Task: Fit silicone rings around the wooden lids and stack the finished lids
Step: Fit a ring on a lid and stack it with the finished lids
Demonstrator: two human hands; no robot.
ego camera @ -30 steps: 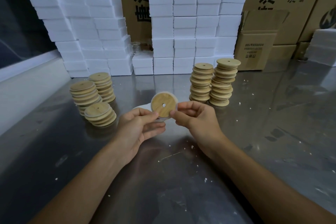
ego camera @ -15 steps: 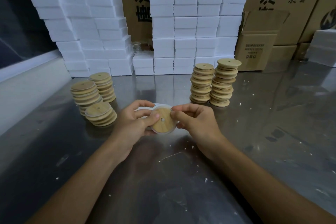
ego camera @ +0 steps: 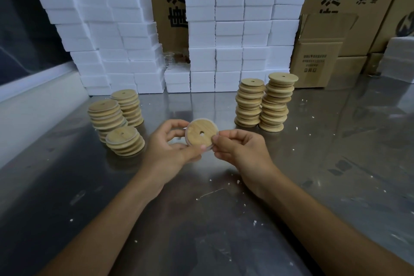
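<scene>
Lid [ego camera: 201, 134] tilted up again (ring on), both hands' fingers [ego camera: 215, 139] clamping rim.

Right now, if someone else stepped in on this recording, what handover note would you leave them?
Left hand: pinching the wooden lid from its left and lower edge.
Right hand: pinching the same lid at its right edge, above the steel table.
A pale silicone ring shows along the lid's rim; whether it is fully seated I cannot tell.
Left stacks: three piles, pale rings visible between lids, probably finished.
Right stacks: two taller piles without visible rings, probably still to do.
Next: check the ring, add the lid to a left pile.
</scene>
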